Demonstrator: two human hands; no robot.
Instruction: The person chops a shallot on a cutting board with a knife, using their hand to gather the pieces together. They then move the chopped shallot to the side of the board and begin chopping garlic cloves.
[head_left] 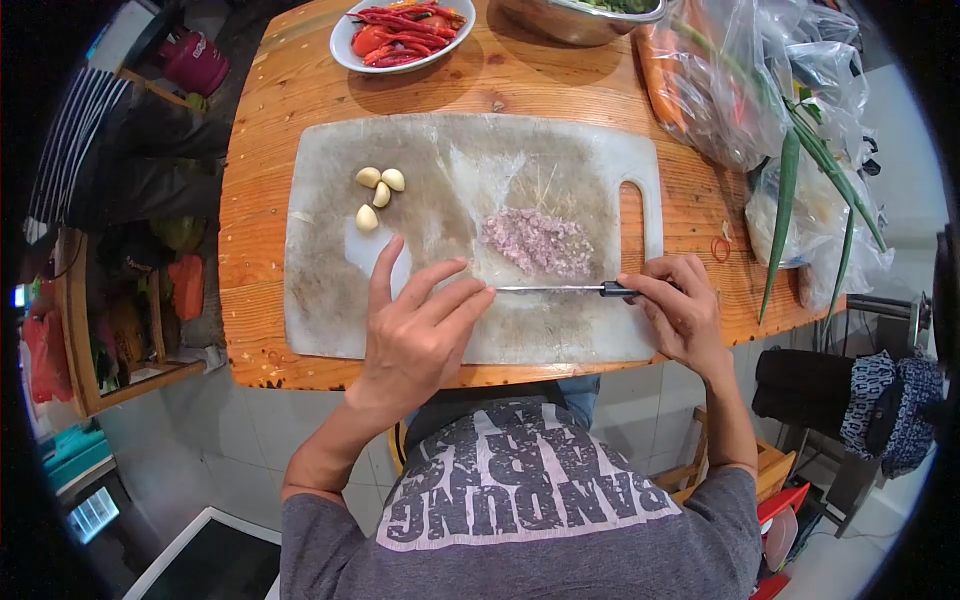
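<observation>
A knife lies edge-on across the near part of a worn white cutting board (330, 310), its thin blade (550, 289) pointing left. Its black handle (617, 289) is gripped by my right hand (682, 308), fingers closed around it. My left hand (425, 325) has its fingers spread, with the foremost fingertips touching the blade's tip; its thumb is hidden. Just beyond the blade is a pile of finely chopped shallot (538, 243), purple and white. Several peeled garlic cloves (368, 217) sit at the board's left, beyond my left hand.
Behind the board stand a plate of red chilies and tomatoes (400, 40) and a metal bowl (580, 25) with greens. Plastic bags (730, 110) with carrots and green onions (785, 220) crowd the right side. The wooden table's front edge (300, 375) runs close to my body.
</observation>
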